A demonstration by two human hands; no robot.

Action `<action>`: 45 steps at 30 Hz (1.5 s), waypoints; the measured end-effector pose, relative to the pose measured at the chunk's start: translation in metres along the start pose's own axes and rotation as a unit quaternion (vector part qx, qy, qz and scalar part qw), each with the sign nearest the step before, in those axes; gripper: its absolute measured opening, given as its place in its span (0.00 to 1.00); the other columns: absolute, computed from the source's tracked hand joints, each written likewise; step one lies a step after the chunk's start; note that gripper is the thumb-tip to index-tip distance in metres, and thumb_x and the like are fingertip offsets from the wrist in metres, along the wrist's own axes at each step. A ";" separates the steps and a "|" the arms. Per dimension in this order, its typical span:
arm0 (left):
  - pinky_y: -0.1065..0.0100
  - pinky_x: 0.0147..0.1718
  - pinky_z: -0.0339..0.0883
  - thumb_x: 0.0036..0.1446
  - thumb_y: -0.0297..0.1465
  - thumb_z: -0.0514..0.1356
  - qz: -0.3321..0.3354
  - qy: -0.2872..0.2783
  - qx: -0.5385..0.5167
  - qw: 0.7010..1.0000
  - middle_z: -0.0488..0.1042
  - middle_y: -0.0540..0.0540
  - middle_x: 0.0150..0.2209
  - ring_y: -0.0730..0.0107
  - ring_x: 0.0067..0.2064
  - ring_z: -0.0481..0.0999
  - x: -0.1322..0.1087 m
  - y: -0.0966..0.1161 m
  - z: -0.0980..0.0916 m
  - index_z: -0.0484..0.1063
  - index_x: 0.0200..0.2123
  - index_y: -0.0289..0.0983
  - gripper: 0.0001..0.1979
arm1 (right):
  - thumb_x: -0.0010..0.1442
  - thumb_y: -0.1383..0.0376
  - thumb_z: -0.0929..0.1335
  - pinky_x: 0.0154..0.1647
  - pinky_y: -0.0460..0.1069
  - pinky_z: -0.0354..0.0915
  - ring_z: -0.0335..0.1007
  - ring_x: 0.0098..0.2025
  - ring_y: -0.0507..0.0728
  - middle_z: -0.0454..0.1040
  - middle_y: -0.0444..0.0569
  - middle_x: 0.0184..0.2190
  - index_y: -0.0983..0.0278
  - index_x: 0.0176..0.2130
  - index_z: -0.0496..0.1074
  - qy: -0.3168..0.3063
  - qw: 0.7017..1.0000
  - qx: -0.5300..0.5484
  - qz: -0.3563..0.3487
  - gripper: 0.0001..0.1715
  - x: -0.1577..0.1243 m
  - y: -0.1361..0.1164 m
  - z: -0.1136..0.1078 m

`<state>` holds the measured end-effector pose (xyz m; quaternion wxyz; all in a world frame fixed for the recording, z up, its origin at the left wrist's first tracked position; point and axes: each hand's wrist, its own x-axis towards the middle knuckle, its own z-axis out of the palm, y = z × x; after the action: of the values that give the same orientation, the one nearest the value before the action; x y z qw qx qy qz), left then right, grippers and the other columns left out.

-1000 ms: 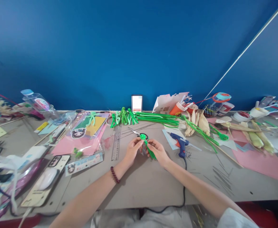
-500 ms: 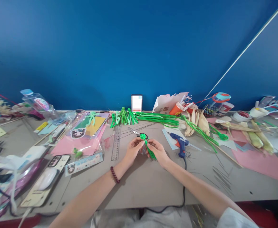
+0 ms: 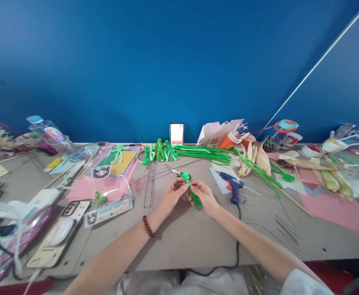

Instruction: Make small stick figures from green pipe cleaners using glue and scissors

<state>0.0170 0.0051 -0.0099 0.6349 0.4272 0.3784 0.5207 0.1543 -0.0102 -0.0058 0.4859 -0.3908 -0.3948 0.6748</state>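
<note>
One green pipe-cleaner piece [image 3: 188,181], pinched by my left hand [image 3: 173,193] and right hand [image 3: 206,197]: coiled top [image 3: 185,175] formed, lower strands [image 3: 197,200] seemingly unshaped.

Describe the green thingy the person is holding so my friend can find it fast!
Start at the grey table below the blue wall. Near its middle, find the left hand and right hand. They hold a green bundle with a round knob on top, the only green piece in anyone's hands.
</note>
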 end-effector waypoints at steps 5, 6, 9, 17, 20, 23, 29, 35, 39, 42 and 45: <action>0.73 0.21 0.60 0.43 0.38 0.67 0.005 -0.002 -0.004 1.000 0.70 0.51 0.23 0.78 0.21 0.66 0.001 -0.003 -0.001 0.71 0.32 0.35 0.15 | 0.49 0.55 0.72 0.18 0.43 0.66 0.67 0.20 0.48 0.69 0.39 0.22 0.63 0.36 0.66 0.009 1.000 -0.022 -0.014 0.19 0.001 0.003 0.000; 0.73 0.21 0.60 0.43 0.38 0.67 0.010 0.006 0.000 1.000 0.71 0.51 0.23 0.78 0.21 0.66 0.001 -0.003 -0.001 0.72 0.31 0.35 0.15 | 0.48 0.55 0.72 0.18 0.43 0.66 0.67 0.20 0.48 0.69 0.39 0.23 0.63 0.36 0.66 0.012 0.999 -0.031 -0.022 0.19 0.001 0.004 0.000; 0.73 0.22 0.60 0.41 0.36 0.68 0.026 0.029 0.017 0.999 0.72 0.50 0.25 0.78 0.22 0.66 0.002 -0.002 -0.001 0.72 0.29 0.35 0.13 | 0.48 0.55 0.72 0.18 0.44 0.67 0.67 0.20 0.47 0.69 0.41 0.28 0.63 0.36 0.67 0.014 0.997 -0.056 -0.042 0.19 0.002 0.007 0.000; 0.74 0.21 0.59 0.43 0.37 0.66 0.035 0.039 0.060 0.997 0.70 0.51 0.25 0.77 0.23 0.65 0.002 -0.002 -0.002 0.72 0.30 0.35 0.12 | 0.50 0.54 0.70 0.18 0.44 0.68 0.66 0.20 0.48 0.69 0.41 0.25 0.63 0.37 0.66 0.015 0.993 -0.100 -0.053 0.19 0.003 0.010 -0.002; 0.73 0.23 0.60 0.43 0.38 0.65 0.039 0.024 0.075 0.996 0.70 0.50 0.25 0.76 0.25 0.66 0.000 0.002 0.001 0.71 0.30 0.36 0.13 | 0.50 0.53 0.70 0.18 0.44 0.68 0.66 0.20 0.48 0.69 0.42 0.27 0.63 0.36 0.66 0.022 0.993 -0.103 -0.058 0.20 0.002 0.007 -0.001; 0.72 0.25 0.62 0.43 0.37 0.65 0.040 0.017 0.088 0.995 0.71 0.49 0.26 0.73 0.27 0.68 -0.003 0.005 0.003 0.72 0.31 0.36 0.13 | 0.50 0.53 0.70 0.17 0.44 0.67 0.65 0.18 0.48 0.69 0.41 0.25 0.63 0.35 0.65 0.024 0.993 -0.102 -0.059 0.19 0.001 0.003 0.002; 0.72 0.23 0.61 0.46 0.38 0.64 0.030 0.024 0.102 0.994 0.72 0.48 0.27 0.72 0.27 0.69 -0.003 0.003 0.001 0.73 0.34 0.36 0.13 | 0.51 0.53 0.70 0.16 0.44 0.66 0.65 0.17 0.48 0.69 0.39 0.21 0.63 0.36 0.65 0.026 0.995 -0.083 -0.047 0.19 -0.001 0.001 0.003; 0.72 0.23 0.61 0.48 0.37 0.62 0.041 0.056 0.081 0.994 0.71 0.49 0.26 0.75 0.24 0.66 -0.001 0.002 -0.003 0.73 0.36 0.35 0.14 | 0.52 0.54 0.69 0.16 0.43 0.66 0.65 0.17 0.48 0.69 0.39 0.21 0.63 0.38 0.66 0.039 0.995 -0.077 -0.048 0.18 0.001 0.004 -0.001; 0.72 0.23 0.60 0.50 0.38 0.60 0.050 0.060 0.065 0.995 0.70 0.50 0.26 0.76 0.23 0.65 0.000 0.004 -0.003 0.72 0.35 0.34 0.13 | 0.51 0.55 0.70 0.16 0.44 0.67 0.66 0.20 0.48 0.69 0.41 0.25 0.63 0.36 0.67 0.059 0.994 -0.065 -0.070 0.17 0.002 0.004 -0.002; 0.72 0.22 0.59 0.50 0.39 0.60 0.051 0.066 0.072 0.994 0.69 0.50 0.24 0.75 0.23 0.64 0.000 0.004 -0.002 0.72 0.33 0.34 0.13 | 0.51 0.55 0.70 0.16 0.44 0.65 0.65 0.18 0.48 0.68 0.40 0.24 0.63 0.35 0.67 0.068 0.993 -0.067 -0.069 0.17 0.002 0.002 -0.001; 0.73 0.22 0.59 0.50 0.39 0.61 0.056 0.071 0.065 0.994 0.69 0.51 0.25 0.77 0.22 0.63 0.000 0.004 -0.001 0.71 0.37 0.35 0.14 | 0.50 0.54 0.70 0.16 0.44 0.65 0.65 0.18 0.48 0.68 0.40 0.23 0.63 0.35 0.67 0.077 0.994 -0.055 -0.062 0.18 0.001 0.000 0.000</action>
<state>0.0144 0.0060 -0.0068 0.5469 0.4498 0.4315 0.5589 0.1538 -0.0089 -0.0060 0.5333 -0.4424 -0.4167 0.5885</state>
